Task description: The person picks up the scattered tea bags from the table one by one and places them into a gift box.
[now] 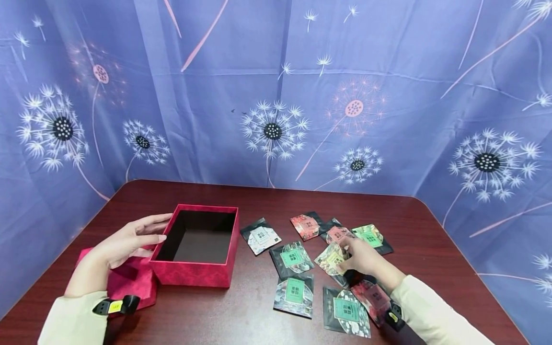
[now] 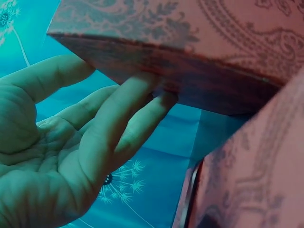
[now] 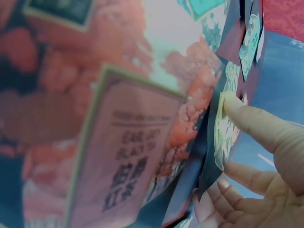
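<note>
Now right hand (image 1: 362,256) pinching yellow-label sachet (image 1: 331,259), left hand (image 1: 125,242) touching red box (image 1: 199,245)

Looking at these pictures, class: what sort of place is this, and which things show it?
Probably a staged recording corner, not a home: a dandelion-print blue cloth screens off every side behind a dark wooden table, which holds only an open red box and scattered tea sachets.
</note>
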`<state>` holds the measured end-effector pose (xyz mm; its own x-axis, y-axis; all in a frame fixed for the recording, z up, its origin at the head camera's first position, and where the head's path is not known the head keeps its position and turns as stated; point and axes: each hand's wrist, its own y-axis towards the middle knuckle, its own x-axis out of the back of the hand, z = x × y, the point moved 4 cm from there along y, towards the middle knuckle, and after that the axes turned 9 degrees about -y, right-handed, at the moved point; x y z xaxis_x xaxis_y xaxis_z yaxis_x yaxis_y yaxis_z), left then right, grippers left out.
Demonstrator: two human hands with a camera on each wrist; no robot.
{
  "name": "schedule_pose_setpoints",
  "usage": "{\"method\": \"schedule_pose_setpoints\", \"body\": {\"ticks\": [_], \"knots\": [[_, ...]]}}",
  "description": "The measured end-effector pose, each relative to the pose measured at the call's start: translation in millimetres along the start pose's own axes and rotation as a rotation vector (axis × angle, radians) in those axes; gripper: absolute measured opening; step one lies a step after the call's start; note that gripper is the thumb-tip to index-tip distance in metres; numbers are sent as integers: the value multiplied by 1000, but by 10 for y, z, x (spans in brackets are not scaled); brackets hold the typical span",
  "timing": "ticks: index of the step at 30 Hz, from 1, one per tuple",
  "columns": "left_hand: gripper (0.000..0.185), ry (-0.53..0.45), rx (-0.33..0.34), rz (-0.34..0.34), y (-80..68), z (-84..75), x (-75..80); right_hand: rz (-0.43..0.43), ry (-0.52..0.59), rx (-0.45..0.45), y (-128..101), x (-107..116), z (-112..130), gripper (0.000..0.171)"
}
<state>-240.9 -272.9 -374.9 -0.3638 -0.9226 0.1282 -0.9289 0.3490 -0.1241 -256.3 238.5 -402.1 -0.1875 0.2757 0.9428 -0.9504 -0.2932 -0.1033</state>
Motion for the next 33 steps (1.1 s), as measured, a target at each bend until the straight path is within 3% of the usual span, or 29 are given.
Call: {"method": "schedule_pose_setpoints", "body": {"ticks": [12,20,33], "knots": [[65,-5,3,11,22,-2,-14,-19,70,33,-30,66,-52,34],[65,-1,6,0,22,-21,-18,-6,146,27,-45,83,-135,31],[69,21,23,-11,15,-43,-44,101,391,-115,-115,128,-266,29]]}}
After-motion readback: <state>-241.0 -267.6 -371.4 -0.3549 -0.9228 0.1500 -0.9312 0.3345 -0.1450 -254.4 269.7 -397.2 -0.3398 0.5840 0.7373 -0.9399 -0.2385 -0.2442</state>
